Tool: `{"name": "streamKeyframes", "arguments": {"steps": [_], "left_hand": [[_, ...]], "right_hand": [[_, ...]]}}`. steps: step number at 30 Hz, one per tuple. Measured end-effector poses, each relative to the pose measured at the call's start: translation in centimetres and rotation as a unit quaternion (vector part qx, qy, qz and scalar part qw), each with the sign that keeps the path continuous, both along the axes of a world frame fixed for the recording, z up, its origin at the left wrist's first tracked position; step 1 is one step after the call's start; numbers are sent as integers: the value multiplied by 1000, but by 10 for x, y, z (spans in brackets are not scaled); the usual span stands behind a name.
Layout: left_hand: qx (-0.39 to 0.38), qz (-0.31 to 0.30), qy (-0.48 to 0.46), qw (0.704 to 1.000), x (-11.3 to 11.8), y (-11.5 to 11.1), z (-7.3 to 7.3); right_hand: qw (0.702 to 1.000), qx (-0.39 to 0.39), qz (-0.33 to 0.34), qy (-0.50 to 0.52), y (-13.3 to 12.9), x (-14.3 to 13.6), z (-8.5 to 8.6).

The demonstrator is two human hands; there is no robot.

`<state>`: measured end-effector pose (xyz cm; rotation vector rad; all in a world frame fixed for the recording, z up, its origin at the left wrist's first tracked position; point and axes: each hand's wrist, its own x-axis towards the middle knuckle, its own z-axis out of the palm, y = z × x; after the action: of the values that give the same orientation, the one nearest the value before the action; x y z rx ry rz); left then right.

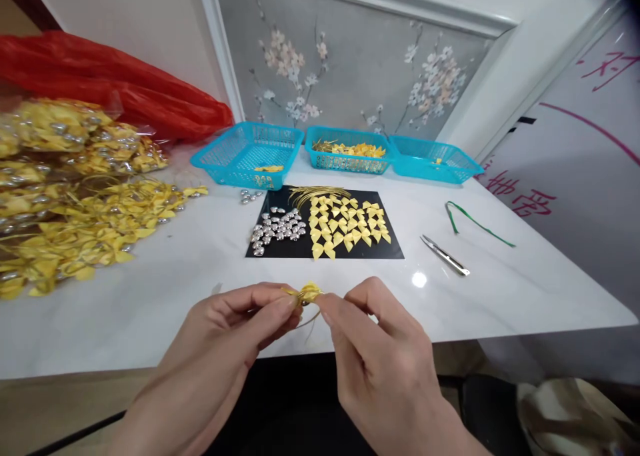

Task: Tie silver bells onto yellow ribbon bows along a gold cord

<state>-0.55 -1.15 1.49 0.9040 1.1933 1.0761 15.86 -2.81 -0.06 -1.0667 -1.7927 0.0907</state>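
Observation:
Near the table's front edge, my left hand and my right hand meet at a small yellow ribbon bow. Thumb and fingers of the left pinch it from one side, those of the right from the other. A thin gold cord loops down below the bow between the hands. Something small and dark shows under the bow, too small to name. Beyond them lies a black mat with rows of yellow bows, silver beads and a bundle of gold cords.
Blue baskets line the back; the middle one holds yellow pieces. Finished-looking yellow strands with silver beads heap at left beside a red bag. A craft knife and green ribbon lie at right.

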Motion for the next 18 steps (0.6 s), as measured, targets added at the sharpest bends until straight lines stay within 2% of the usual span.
{"name": "streamKeyframes", "arguments": {"steps": [6, 18], "left_hand": [[-11, -11, -32, 999, -1, 0, -1], [-13, -9, -40, 999, 1, -2, -1]], "right_hand": [[1000, 1, -10, -13, 1, 0, 1], [999, 0, 14, -44, -2, 2, 7]]}}
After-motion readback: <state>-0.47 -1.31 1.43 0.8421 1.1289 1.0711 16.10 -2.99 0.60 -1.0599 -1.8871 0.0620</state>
